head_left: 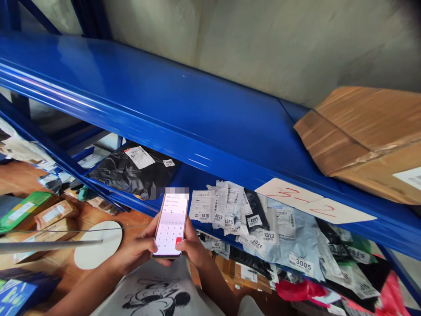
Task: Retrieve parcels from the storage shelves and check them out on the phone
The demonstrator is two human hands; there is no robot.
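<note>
I'm holding the phone (171,226) upright in both hands, just in front of the blue shelf (184,109). My left hand (136,252) is clamping its left edge and my right hand (194,248) is clamping its right edge, with the keypad screen lit. Numbered parcels (230,210) are lying on the shelf level behind it, and a cardboard box (368,131) is sitting on the top level at right.

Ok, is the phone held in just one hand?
No, the left hand and the right hand both grip the phone, one at each side edge.
</note>
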